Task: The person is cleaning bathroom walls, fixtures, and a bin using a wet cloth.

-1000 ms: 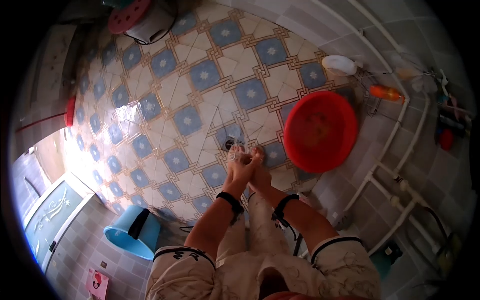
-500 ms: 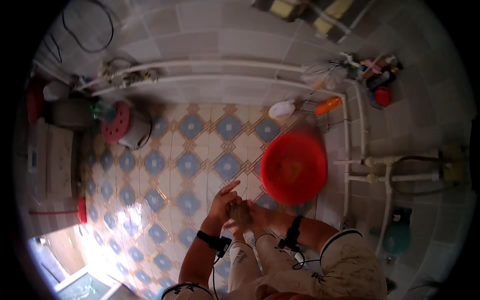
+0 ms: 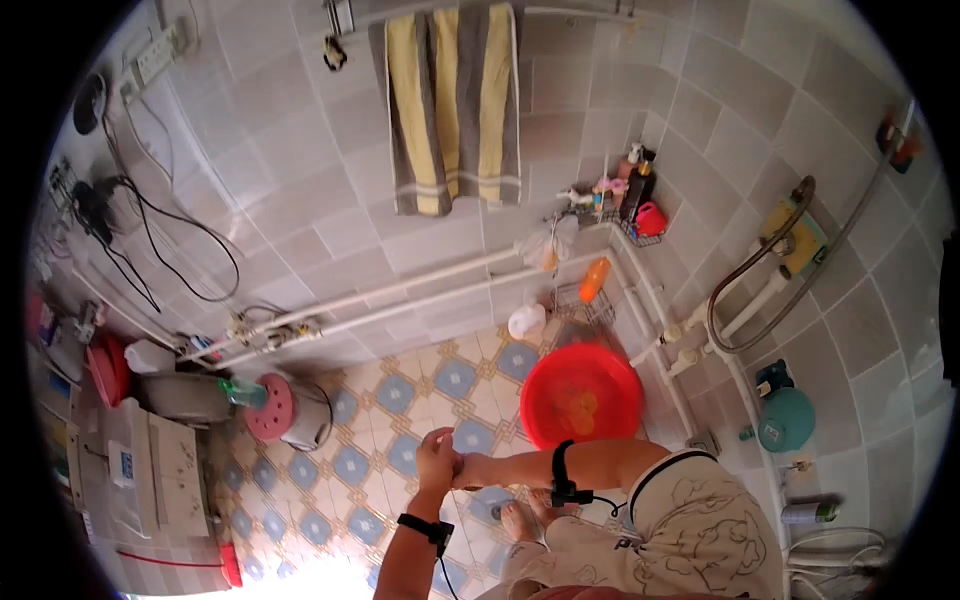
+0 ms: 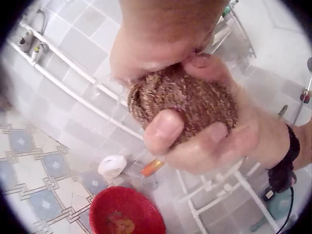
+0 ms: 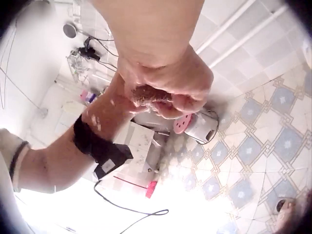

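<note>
**Both hands clasped round a brown wad**

The person holds both forearms out in front, low in the head view at about 6 o'clock. The left hand (image 3: 437,458) rises from the bottom edge. The right hand (image 3: 472,468) comes across level from 3 o'clock and meets it, and each wrist wears a black band. Between the palms sits a coarse brown wad (image 4: 195,102). In the left wrist view the right hand's fingers and thumb curl under and round it. The left hand closes on it from above, so both hands grip the wad.

From the hands, a red basin (image 3: 615,380) stands on the tiled floor at 2 o'clock, and a striped towel (image 3: 455,100) hangs on the wall at 12 o'clock.

In the head view the wad is hidden inside the clasp. The right wrist view shows only a brown sliver of it under the knuckles. The top edge of the left wrist view cuts off most of the left hand, so how its fingers lie is hard to tell. The orange things in the basin are too small to name. Glare whitens the floor at 6 o'clock, and the person's own clothes partly cover the feet.
</note>
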Motion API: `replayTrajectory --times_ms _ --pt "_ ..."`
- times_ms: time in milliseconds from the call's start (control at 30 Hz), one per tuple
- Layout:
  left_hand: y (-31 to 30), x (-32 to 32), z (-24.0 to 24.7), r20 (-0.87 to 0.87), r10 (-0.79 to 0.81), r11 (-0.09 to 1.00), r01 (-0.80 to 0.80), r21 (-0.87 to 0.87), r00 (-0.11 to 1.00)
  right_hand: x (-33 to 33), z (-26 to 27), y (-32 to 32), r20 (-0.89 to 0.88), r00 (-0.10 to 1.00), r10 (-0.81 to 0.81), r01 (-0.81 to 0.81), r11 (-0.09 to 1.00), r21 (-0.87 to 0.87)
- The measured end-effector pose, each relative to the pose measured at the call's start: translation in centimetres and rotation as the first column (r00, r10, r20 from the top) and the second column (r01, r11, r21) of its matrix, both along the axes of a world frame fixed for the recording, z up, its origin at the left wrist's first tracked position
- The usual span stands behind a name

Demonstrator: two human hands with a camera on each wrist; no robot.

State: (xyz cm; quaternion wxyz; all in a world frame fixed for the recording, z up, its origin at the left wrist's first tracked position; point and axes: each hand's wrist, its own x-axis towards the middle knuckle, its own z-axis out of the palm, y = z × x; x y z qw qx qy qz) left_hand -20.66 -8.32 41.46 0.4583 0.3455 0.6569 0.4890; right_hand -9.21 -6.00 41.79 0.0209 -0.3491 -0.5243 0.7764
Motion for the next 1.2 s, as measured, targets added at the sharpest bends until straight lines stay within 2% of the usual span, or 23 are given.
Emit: replayTrajectory --times_ms 33,100,133,200,233,300,367,467,500,600,700,733,767,800,833,867,900,933,1000,1067,1100,1133,1200 --pt "0.1 -0.3 -0.8 -0.057 0.016 1.000 -0.015 0.017 0.998 -0.3 -0.3 0.0 -0.014 1.000 -0.004 0.004 1.000 0.025" --pt "0.1 -0.8 -1.5 -0.124 0.035 0.999 -0.030 0.043 0.992 -1.0 -1.6 0.3 -0.019 0.993 0.118 -0.105 0.934 0.341" --pt "0.3 -1.1 -1.8 -0.178 0.079 0.996 -0.072 0.049 0.981 -1.5 -2.4 0.3 -0.028 0.993 0.117 -0.099 0.929 0.356" --pt "0.8 -1.8 -3.0 -0.233 0.129 0.991 -0.117 0.066 0.964 -2.3 -2.7 0.3 0.139 0.988 0.070 -0.135 0.831 0.540" --pt "1.2 -2.5 -3.9 -0.334 0.184 0.983 -0.163 0.091 0.925 -2.6 -2.3 0.2 0.193 0.980 0.046 -0.154 0.788 0.597" --pt "1.6 -2.8 -3.1 -0.429 0.248 0.969 -0.215 0.125 0.869 -3.1 0.1 0.2 0.364 0.930 -0.049 -0.216 0.728 0.651" --pt "2.0 -2.7 -1.1 -0.436 0.355 0.935 -0.319 0.155 0.827 -3.7 1.2 0.4 0.383 0.920 -0.083 -0.219 0.703 0.677" --pt "4.4 -5.0 -3.7 -0.481 0.414 0.910 -0.371 0.187 0.773 -3.6 4.4 1.1 0.370 0.920 -0.129 -0.208 0.637 0.742" --pt "5.1 -5.5 -3.9 -0.379 0.419 0.908 -0.381 0.176 0.825 -3.6 5.0 1.4 0.358 0.924 -0.132 -0.219 0.585 0.781" --pt "5.5 -4.1 1.9 -0.287 0.456 0.890 -0.444 0.109 0.843 -3.6 6.1 2.4 0.313 0.940 -0.134 -0.211 0.491 0.845" --pt "8.1 -5.4 0.0 -0.289 0.522 0.852 -0.477 0.214 0.803 -3.8 5.6 4.1 0.254 0.953 -0.169 -0.187 0.335 0.924" --pt "8.6 -4.7 1.8 -0.251 0.552 0.832 -0.502 0.237 0.795 -3.5 6.4 4.5 0.252 0.953 -0.168 -0.187 0.330 0.925" --pt "8.7 -3.8 3.5 -0.394 0.604 0.795 -0.495 0.350 0.692 -3.0 7.3 5.4 0.232 0.959 -0.165 -0.179 0.284 0.942" --pt "9.1 -2.9 5.8 -0.391 0.606 0.794 -0.495 0.353 0.693 -2.5 8.3 6.3 0.214 0.963 -0.162 -0.173 0.237 0.956" --pt "9.8 -2.1 7.9 -0.165 0.577 0.810 -0.535 0.239 0.800 -2.2 9.0 7.2 0.215 0.963 -0.165 -0.174 0.231 0.957" --pt "10.7 -1.3 9.1 0.079 0.535 0.833 -0.541 0.116 0.841 -2.1 9.6 8.0 0.174 0.946 -0.272 -0.107 0.243 0.964" --pt "11.9 -1.1 10.0 0.084 0.534 0.833 -0.541 0.115 0.841 -1.8 10.4 9.1 0.134 0.917 -0.376 -0.040 0.248 0.968" --pt "13.0 -1.3 10.6 0.118 0.490 0.861 -0.501 0.086 0.864 -0.8 13.3 9.9 0.227 0.916 -0.332 -0.075 0.413 0.908" --pt "14.4 -0.9 11.8 0.161 0.454 0.881 -0.468 0.063 0.876 0.6 14.2 12.7 0.148 0.946 -0.287 -0.013 0.424 0.905" --pt "14.7 0.4 13.1 0.250 0.211 0.933 -0.272 0.238 0.945 2.2 15.4 15.3 0.117 0.968 -0.222 0.001 0.468 0.884" --pt "14.6 1.0 13.7 0.253 0.118 0.937 -0.192 0.293 0.960 2.7 14.4 17.2 0.047 0.981 -0.186 0.036 0.422 0.906" --pt "14.4 1.1 14.3 0.256 0.123 0.935 -0.198 0.294 0.959 4.0 16.6 17.8 0.111 0.992 -0.062 -0.049 0.618 0.784" --pt "14.5 1.2 15.9 0.583 -0.171 0.954 -0.014 0.299 0.794 6.3 20.1 18.5 0.028 1.000 0.009 -0.022 0.838 0.545"
